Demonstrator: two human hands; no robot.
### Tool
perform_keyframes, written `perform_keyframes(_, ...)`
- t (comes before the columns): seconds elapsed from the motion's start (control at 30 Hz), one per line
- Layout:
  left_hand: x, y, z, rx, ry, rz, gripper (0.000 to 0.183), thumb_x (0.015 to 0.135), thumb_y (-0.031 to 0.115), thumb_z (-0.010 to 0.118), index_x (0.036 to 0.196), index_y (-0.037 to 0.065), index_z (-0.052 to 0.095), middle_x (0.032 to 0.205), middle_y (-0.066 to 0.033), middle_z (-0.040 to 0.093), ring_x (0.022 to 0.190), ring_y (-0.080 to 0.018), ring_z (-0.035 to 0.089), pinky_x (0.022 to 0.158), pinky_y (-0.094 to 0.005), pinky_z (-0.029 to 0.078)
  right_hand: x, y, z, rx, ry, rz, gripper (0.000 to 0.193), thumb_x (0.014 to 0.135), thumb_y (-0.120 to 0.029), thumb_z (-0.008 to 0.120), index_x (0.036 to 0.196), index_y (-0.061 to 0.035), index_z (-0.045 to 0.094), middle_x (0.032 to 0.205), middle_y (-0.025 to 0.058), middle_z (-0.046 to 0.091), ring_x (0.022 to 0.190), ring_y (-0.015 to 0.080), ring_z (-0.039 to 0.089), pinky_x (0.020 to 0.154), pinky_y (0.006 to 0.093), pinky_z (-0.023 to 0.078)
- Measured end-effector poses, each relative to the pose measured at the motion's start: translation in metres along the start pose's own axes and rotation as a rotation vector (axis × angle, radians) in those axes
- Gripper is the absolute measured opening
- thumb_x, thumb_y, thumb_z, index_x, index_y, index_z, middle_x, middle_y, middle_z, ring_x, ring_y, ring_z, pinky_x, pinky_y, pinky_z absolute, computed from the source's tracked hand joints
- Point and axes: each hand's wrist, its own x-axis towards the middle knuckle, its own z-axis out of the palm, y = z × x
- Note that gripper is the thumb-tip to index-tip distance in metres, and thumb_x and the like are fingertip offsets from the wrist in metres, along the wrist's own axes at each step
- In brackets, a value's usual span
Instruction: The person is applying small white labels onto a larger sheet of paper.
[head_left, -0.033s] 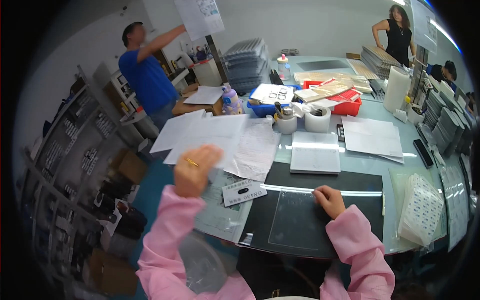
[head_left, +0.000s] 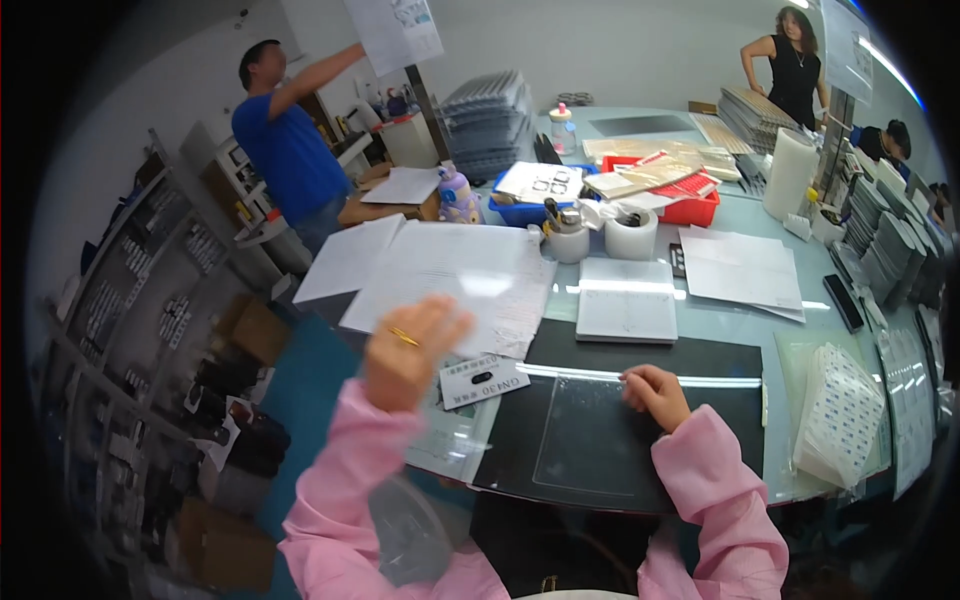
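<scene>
My left hand (head_left: 415, 350) is raised over the near edge of a large whitish sheet (head_left: 425, 265). Its blurred fingers look stretched out, with a gold ring on one, and nothing shows in them. The sheet partly covers a crumpled printed paper (head_left: 515, 338). On the right, my right hand (head_left: 660, 398) is closed, thumb and fingertips together, by the upper right corner of a thin clear rectangular plate (head_left: 585, 440). Whatever the fingertips hold is too small to tell. The plate lies flat on a black mat (head_left: 715, 440). A white label card (head_left: 483, 382) lies between the hands.
Behind the mat lies a stack of white sheets (head_left: 627, 310). Blue (head_left: 535, 213) and red (head_left: 690, 212) baskets stand farther back. A patterned packet stack (head_left: 842, 412) and a black phone-like object (head_left: 844, 303) lie right. One person (head_left: 290, 150) stands left, another (head_left: 797, 75) far right.
My left hand has moved slightly right and down. The whitish sheet has shifted right and now lies flatter over the crumpled paper. My right hand stays almost still.
</scene>
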Motion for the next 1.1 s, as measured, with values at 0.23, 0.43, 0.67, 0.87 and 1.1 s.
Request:
perform_keyframes(0.23, -0.044, 0.184, 0.054, -0.552, -0.240, 0.072, 0.037, 0.087, 0.025, 0.063, 0.124, 0.020, 0.067, 0.125, -0.0114, 0.065, 0.117, -0.0269, 0.063, 0.104, -0.0472, 0.044, -0.001, -0.008, -0.013, 0.624, 0.057, 0.168, 0.047, 0.095, -0.028, 0.061, 0.130, 0.0021, 0.054, 0.119, 0.0140, 0.065, 0.104, 0.0233, 0.065, 0.089, 0.0370, 0.053)
perform_keyframes(0.43, -0.062, 0.156, 0.063, -0.883, -0.173, -0.623, 0.065, 0.089, 0.031, 0.071, 0.143, 0.005, 0.048, 0.144, -0.0182, 0.052, 0.132, -0.0316, 0.050, 0.107, -0.0478, 0.040, -0.006, -0.037, -0.020, 0.508, 0.195, 0.285, 0.044, 0.096, -0.031, 0.062, 0.130, -0.0041, 0.053, 0.115, 0.0138, 0.066, 0.104, 0.0206, 0.064, 0.091, 0.0368, 0.052)
perform_keyframes(0.67, -0.101, 0.152, 0.082, -1.833, -0.482, -1.344, 0.054, 0.097, 0.005, 0.058, 0.147, -0.001, 0.039, 0.104, -0.0069, 0.071, 0.083, -0.0058, 0.064, 0.070, -0.0182, 0.049, -0.005, -0.013, -0.009, 0.586, 0.090, 0.274, 0.042, 0.100, -0.034, 0.056, 0.129, -0.0026, 0.053, 0.118, 0.0113, 0.064, 0.105, 0.0183, 0.062, 0.092, 0.0349, 0.050)
perform_keyframes(0.87, -0.103, 0.156, 0.080, -1.838, -0.393, -1.403, 0.051, 0.096, 0.003, 0.056, 0.144, -0.001, 0.041, 0.102, -0.0066, 0.070, 0.082, -0.0052, 0.062, 0.069, -0.0187, 0.047, -0.002, -0.011, -0.007, 0.518, 0.102, 0.328, 0.043, 0.101, -0.037, 0.053, 0.126, -0.0020, 0.055, 0.114, 0.0100, 0.065, 0.104, 0.0178, 0.061, 0.092, 0.0335, 0.047)
perform_keyframes(1.1, -0.109, 0.153, 0.083, -1.801, -0.424, -1.401, 0.050, 0.094, 0.001, 0.055, 0.142, -0.004, 0.041, 0.106, -0.0105, 0.069, 0.090, -0.0090, 0.064, 0.079, -0.0208, 0.048, 0.000, -0.020, -0.003, 0.471, 0.124, 0.364, 0.042, 0.101, -0.037, 0.052, 0.125, -0.0019, 0.056, 0.113, 0.0101, 0.065, 0.103, 0.0178, 0.061, 0.091, 0.0336, 0.047)
